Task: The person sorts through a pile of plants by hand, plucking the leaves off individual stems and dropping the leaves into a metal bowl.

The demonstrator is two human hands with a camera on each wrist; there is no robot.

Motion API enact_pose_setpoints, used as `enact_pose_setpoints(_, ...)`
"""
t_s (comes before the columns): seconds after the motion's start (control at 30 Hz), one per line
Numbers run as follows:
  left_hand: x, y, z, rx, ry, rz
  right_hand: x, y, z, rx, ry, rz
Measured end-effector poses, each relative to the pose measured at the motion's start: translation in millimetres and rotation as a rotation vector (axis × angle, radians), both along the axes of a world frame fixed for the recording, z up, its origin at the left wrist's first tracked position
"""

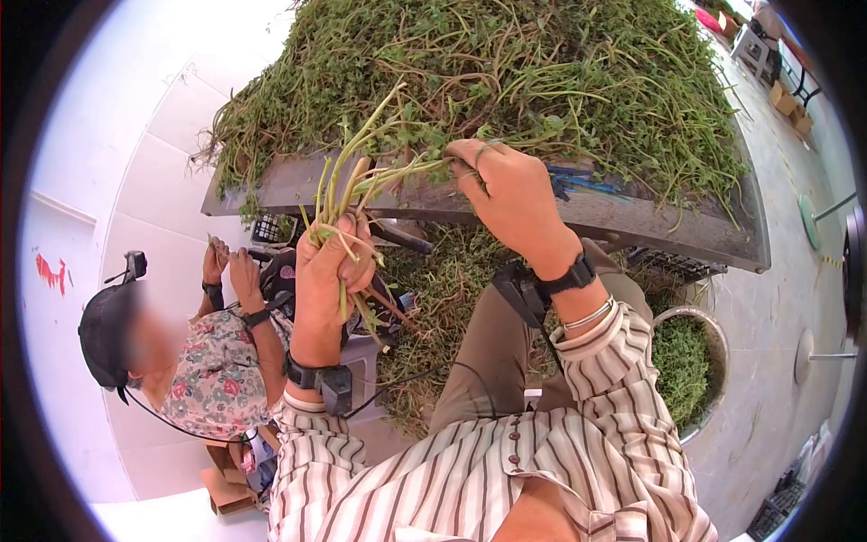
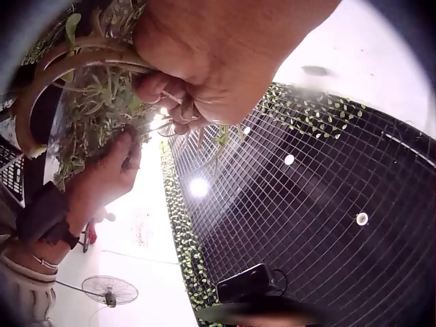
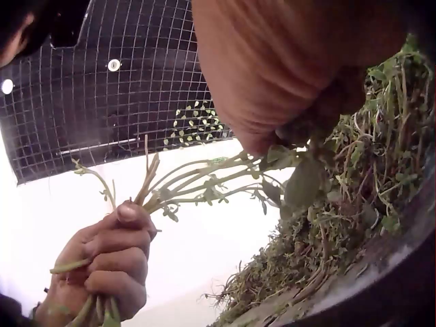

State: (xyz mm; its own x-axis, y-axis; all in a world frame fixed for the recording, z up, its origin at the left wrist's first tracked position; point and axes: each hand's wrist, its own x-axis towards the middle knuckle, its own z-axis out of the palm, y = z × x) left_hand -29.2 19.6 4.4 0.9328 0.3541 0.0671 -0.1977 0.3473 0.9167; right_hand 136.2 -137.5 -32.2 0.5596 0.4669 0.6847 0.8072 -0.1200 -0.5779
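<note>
A bunch of green plant stems (image 1: 336,185) stands up out of my left hand (image 1: 334,262), whose fingers are curled round it. Cut ends poke out below the fist. To the right, my right hand (image 1: 517,197) pinches the far ends of several stems that stretch sideways from the bunch. In the right wrist view these stems (image 3: 204,182) run from the left fist to leafy tips (image 3: 303,182) under the right hand. The right fingertips are partly hidden there. Just beyond both hands lies a large heap of leafy stems (image 1: 470,81) on a table (image 1: 424,199).
More stems lie in a heap (image 1: 433,316) below the table. A round tub (image 1: 718,361) of greens stands at my right. At left sits another person (image 1: 208,370) in a cap, hands raised. Blue strands (image 1: 582,181) lie near the table's front edge.
</note>
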Motion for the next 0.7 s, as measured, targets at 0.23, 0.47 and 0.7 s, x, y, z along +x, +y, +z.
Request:
enact_pose_setpoints(0.23, 2.3, -4.2, 5.2, 0.066, 0.03, 0.083, -2.5, 0.0, 1.7, -0.018, 0.009, 0.012)
enact_pose_setpoints(0.47, 0.2, -0.8, 4.0, 0.029, -0.007, 0.002, -2.8, -1.2, 2.5, -0.045, 0.039, 0.083)
enact_pose_setpoints(0.7, -0.4, -1.8, 0.1, 0.013, 0.044, 0.004, -3.8, 0.9, 4.0, -0.079, 0.119, 0.046)
